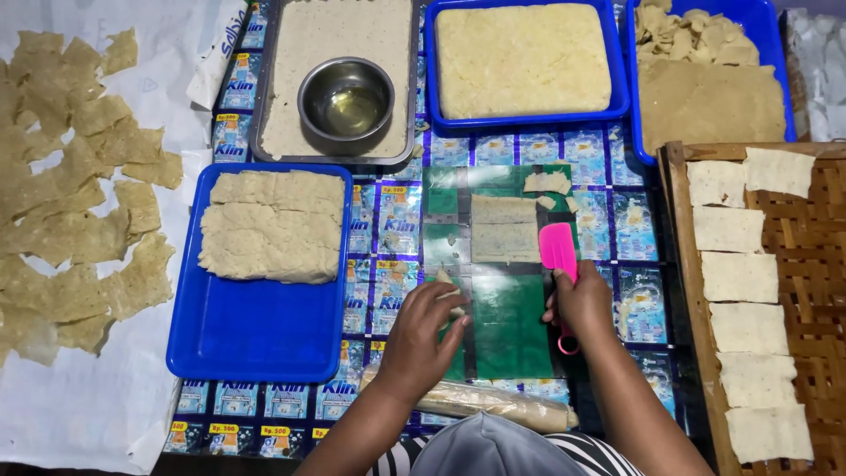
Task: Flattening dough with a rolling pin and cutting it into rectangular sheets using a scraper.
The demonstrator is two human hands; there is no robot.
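Across frame centre, blue-and-white sachet sheets (397,220) under a green mat (507,326). Right hand (583,304), fingers curled around pink scraper (559,251), blade touching dough sheet (504,229). Left hand (425,339), fingertips pinching dough scrap (448,280) beside mat's left edge.

Both hands (423,339) (582,300) forward, fingers curled

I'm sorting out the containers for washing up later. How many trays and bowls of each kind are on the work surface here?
Blue plastic trays: 3, at front left, top centre and top right
Metal tray: 1, top left of centre
Woven bamboo tray: 1, at right
Metal bowl: 1, standing in the metal tray
Total: 6
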